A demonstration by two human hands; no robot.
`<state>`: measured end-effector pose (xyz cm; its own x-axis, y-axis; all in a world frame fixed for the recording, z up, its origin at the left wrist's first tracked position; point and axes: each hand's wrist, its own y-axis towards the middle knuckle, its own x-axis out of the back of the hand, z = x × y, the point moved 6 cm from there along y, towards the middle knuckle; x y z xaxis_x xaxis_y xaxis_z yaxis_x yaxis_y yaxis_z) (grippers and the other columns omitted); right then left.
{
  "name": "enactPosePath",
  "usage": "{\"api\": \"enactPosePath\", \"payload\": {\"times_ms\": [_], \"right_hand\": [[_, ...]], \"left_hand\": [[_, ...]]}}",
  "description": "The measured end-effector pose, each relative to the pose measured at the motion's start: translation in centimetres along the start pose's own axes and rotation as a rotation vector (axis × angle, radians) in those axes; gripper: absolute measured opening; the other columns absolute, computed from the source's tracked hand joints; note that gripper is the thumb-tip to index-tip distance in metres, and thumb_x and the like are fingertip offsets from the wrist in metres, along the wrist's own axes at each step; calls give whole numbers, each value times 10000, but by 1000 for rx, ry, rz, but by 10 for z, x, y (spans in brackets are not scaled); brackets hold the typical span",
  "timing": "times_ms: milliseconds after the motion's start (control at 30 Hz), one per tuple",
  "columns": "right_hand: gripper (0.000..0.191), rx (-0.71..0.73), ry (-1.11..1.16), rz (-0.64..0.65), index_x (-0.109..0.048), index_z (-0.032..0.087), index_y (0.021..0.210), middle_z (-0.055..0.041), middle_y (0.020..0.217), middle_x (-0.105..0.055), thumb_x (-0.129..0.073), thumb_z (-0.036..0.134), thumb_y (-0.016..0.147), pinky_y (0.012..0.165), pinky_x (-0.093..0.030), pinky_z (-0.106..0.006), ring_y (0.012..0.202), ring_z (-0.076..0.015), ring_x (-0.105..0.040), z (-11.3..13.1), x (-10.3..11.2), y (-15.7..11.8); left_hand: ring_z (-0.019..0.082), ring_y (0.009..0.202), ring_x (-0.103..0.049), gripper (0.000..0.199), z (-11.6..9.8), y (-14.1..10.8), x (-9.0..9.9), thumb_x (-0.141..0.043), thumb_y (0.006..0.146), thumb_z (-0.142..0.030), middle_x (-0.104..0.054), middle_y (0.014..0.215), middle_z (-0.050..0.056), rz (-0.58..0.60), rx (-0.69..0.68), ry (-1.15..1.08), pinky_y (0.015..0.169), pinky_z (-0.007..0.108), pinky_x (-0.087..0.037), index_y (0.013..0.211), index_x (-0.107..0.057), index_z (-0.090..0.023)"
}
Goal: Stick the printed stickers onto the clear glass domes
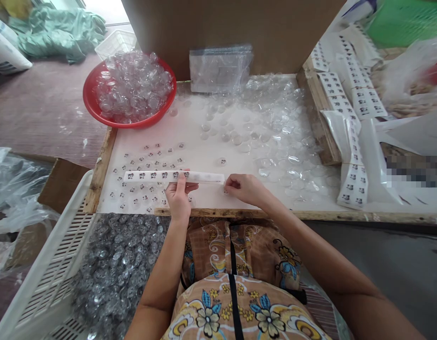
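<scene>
My left hand grips a white strip of panda stickers, thumb on top and fingers beneath. The strip runs level above the white board, printed pandas on its left part and bare backing toward the right. At its right end my right hand is closed in a pinch, with a small sticker showing dark at the fingertips. Left of and around my left hand lie several clear discs bearing pandas. One more panda disc sits beyond the strip. Plain clear discs cover the board's right side.
A red basin heaped with clear discs stands at the back left. Below left, a white crate holds many finished-looking discs. Cardboard rises behind, with a clear plastic bag. More sticker strips lie right, past a wooden rail.
</scene>
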<state>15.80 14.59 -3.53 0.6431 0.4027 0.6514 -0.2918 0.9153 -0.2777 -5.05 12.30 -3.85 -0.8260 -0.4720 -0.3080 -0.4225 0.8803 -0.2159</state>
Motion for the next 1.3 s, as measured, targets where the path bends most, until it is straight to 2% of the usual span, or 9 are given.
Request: {"api": "enactPosePath", "payload": {"times_ms": [300, 500, 800, 1300], "right_hand": [[164, -81, 123, 112, -708, 198, 847, -16, 733, -673, -577, 253, 764, 576, -395, -241, 656, -139, -572, -10, 2, -2], [214, -37, 237, 67, -695, 183, 918, -15, 714, -651, -583, 303, 781, 597, -408, -252, 647, -134, -558, -12, 5, -4], [114, 46, 139, 62, -642, 201, 864, -10, 752, -668, -583, 267, 794, 617, -423, -240, 677, -137, -594, -3, -6, -6], [87, 50, 76, 52, -639, 204, 852, 2, 726, -662, -592, 254, 799, 603, -406, -232, 659, -134, -592, 0, -7, -7]], "left_hand": [[120, 576, -669, 418, -1, -1, -1, -742, 698, -507, -743, 877, 75, 19, 19, -6, 552, 235, -564, 916, -748, -150], [116, 564, -663, 413, 0, 0, -1, -749, 700, -494, -739, 850, 69, 25, 20, -19, 540, 224, -565, 915, -745, -141], [109, 547, -654, 411, -1, 0, -1, -742, 700, -510, -734, 838, 58, 20, 24, -2, 537, 224, -561, 905, -737, -154], [113, 550, -657, 410, -1, 0, -1, -743, 701, -503, -743, 856, 77, 25, 25, -9, 538, 222, -557, 911, -750, -150]]}}
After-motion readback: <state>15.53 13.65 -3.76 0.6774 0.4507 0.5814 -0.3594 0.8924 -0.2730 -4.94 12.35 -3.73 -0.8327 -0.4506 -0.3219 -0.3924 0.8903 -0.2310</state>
